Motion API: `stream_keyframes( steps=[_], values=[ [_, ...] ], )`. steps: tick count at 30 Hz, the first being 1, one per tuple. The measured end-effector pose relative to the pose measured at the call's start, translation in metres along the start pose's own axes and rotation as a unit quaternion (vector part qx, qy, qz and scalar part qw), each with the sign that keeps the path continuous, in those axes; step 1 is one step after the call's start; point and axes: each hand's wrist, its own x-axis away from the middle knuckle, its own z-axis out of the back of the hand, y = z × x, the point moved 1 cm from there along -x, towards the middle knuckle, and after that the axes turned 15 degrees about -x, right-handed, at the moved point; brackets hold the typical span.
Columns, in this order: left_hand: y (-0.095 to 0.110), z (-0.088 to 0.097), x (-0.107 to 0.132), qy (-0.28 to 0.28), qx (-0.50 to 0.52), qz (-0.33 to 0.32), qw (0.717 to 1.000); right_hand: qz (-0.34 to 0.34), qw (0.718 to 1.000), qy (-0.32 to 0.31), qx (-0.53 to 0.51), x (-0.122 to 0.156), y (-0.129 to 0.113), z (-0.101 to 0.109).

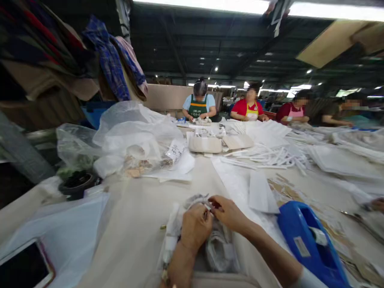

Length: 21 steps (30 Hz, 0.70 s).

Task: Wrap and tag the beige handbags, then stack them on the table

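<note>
My left hand and my right hand meet near the front edge of a long beige table. Both are closed, fingertips pinching the top of a small clear plastic packet holding something white and grey. The packet lies crumpled under my hands, and what is inside it is too blurred to name. A white folded piece lies just left of my left hand.
A blue tape dispenser stands right of my arm. A phone lies at the front left on a plastic sheet. Clear plastic bags pile up at the back left beside a dark bowl. White strips cover the middle. Several people work at the far end.
</note>
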Motion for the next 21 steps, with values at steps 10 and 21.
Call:
stream_keyframes(
  steps=[10, 21],
  values=[
    [-0.004, 0.016, -0.006, 0.096, 0.144, 0.070, 0.982, 0.081, 0.996, 0.035, 0.033, 0.009, -0.009, -0.007],
    [-0.009, 0.012, -0.006, 0.162, 0.253, 0.115, 0.947, 0.208, 0.971, 0.111, -0.045, -0.014, -0.030, -0.009]
  ],
)
